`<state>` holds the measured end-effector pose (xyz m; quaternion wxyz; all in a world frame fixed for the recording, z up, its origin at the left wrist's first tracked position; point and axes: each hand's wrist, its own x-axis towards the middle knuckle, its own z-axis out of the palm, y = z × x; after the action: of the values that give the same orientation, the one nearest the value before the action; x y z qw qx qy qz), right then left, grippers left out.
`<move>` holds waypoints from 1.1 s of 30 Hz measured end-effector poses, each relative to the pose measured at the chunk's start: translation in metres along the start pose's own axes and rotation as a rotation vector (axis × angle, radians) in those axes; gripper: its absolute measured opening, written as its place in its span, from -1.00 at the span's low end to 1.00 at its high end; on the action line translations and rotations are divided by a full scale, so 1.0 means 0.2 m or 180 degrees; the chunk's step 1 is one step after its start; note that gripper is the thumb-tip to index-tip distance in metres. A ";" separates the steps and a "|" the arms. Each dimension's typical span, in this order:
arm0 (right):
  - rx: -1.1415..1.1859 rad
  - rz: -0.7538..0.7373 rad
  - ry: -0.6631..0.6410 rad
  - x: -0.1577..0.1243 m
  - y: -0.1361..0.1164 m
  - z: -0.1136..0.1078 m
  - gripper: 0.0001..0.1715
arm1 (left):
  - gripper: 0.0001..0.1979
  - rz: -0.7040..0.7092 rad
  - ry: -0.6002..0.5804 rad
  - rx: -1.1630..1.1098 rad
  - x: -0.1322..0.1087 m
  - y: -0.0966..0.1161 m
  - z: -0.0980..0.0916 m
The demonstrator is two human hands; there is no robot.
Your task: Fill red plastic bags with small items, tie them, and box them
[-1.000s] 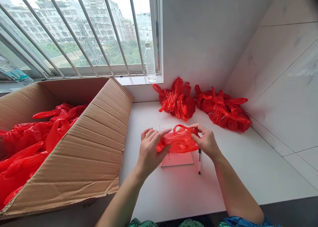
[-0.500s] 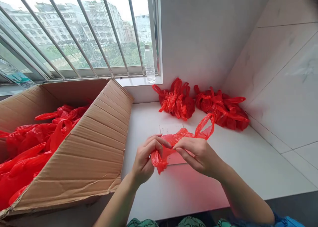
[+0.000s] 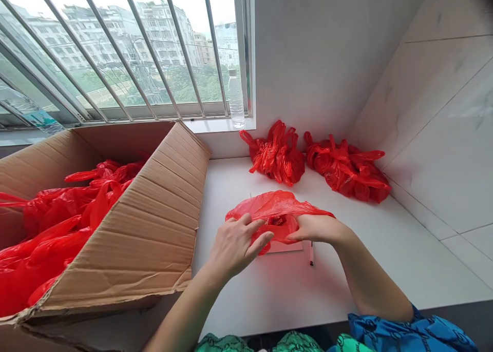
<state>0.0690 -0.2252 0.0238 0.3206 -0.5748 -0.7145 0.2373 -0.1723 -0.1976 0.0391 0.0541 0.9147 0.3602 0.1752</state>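
Observation:
A thin red plastic bag (image 3: 277, 203) is spread open above the white counter, its mouth toward me, with dark red items faintly visible inside. My left hand (image 3: 236, 241) lies against the bag's left edge, fingers apart and thumb stretched out. From the right, my right hand (image 3: 314, 229) reaches into the bag's mouth; its fingertips are partly covered by the red plastic, so its grip is unclear. Under the bag a pale notepad (image 3: 285, 247) shows at its lower edge, with a pen (image 3: 311, 254) to its right.
Two bunches of red bags (image 3: 275, 157) (image 3: 348, 170) rest against the wall. On the left stands an open cardboard box (image 3: 142, 229) holding red bags (image 3: 57, 213). A clear bottle (image 3: 235, 99) is on the sill; another bottle (image 3: 31, 111) leans farther left.
The twisted bag has been opened out wide. My left hand has let go of the bunched plastic and spread its fingers; my right hand has moved right and into the mouth. The pen now shows.

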 end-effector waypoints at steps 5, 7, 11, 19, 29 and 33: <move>0.0068 -0.0012 -0.0564 0.08 -0.07 0.04 -0.80 | -0.46 0.0057 0.0044 0.0415 0.05 0.01 0.15; 0.0127 -0.0053 -0.0515 0.11 -0.03 0.05 -0.74 | -0.45 -0.0060 -0.0112 0.0514 0.04 -0.02 0.19; -0.0557 0.0629 -0.0320 0.15 0.13 0.08 -0.64 | -0.65 -0.0465 -0.0419 0.0649 0.01 -0.09 0.23; -0.0594 0.0154 -0.0243 0.13 0.10 0.17 -0.82 | -0.22 -0.0501 -0.0420 0.0465 0.04 -0.11 0.26; -0.0025 0.0112 -0.0675 0.11 0.06 0.19 -0.85 | -0.79 -0.0650 -0.0152 0.0001 0.04 -0.22 0.35; 0.0354 0.0169 -0.0460 0.10 0.05 0.11 -0.80 | -0.59 -0.0563 -0.0197 -0.0023 0.03 -0.23 0.35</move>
<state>0.0579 -0.2031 0.0052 0.2933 -0.5562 -0.7060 0.3259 -0.1716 -0.1575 -0.0345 0.0837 0.8840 0.4371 0.1427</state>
